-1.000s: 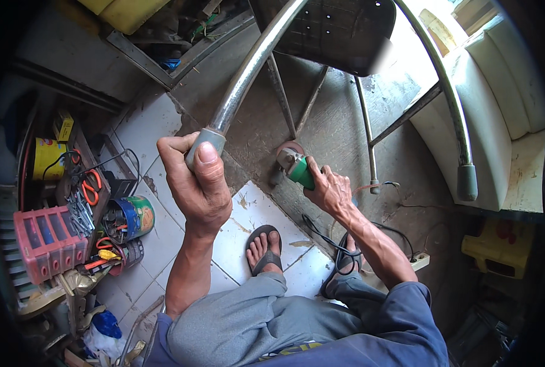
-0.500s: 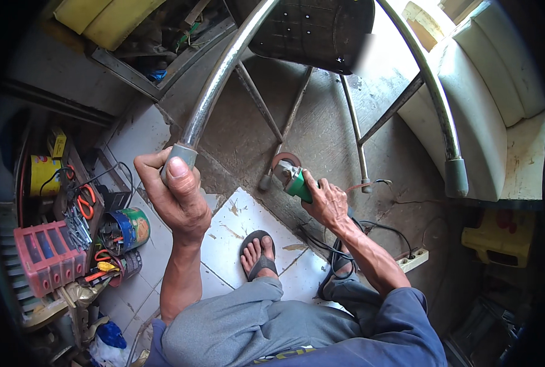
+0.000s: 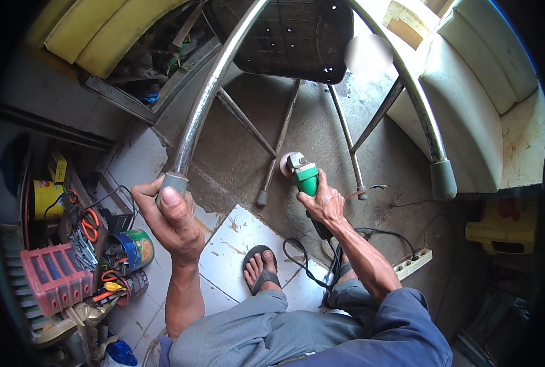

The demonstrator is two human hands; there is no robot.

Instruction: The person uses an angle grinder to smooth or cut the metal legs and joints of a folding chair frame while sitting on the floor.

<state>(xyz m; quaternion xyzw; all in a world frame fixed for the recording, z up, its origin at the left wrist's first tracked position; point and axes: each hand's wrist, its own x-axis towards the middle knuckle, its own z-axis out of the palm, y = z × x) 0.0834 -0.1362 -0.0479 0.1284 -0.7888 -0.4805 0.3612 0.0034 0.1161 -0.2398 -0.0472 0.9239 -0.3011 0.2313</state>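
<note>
A metal chair frame (image 3: 202, 113) lies tipped over, with its dark perforated panel (image 3: 284, 46) at the top. My left hand (image 3: 179, 225) is closed around the grey rubber cap (image 3: 174, 182) on the end of its left tube. Another grey cap (image 3: 443, 179) covers the opposite tube. My right hand (image 3: 325, 205) grips a green angle grinder (image 3: 307, 177), its head pointing away from me. The grinder's disc (image 3: 286, 165) looks blurred near a thin chair leg (image 3: 291, 113); I cannot tell whether they touch.
A black cord (image 3: 297, 257) loops below the grinder near my sandaled feet (image 3: 261, 269). A power strip (image 3: 413, 264) lies to the right. At left are a red organizer (image 3: 55, 280) and a tin of tools (image 3: 128, 252). Cream upholstered seating (image 3: 468, 116) stands far right.
The grinder has turned to point more directly away, and its disc has gone from distinct to blurred. The chair frame sits slightly further left in view. Both hands keep their grips.
</note>
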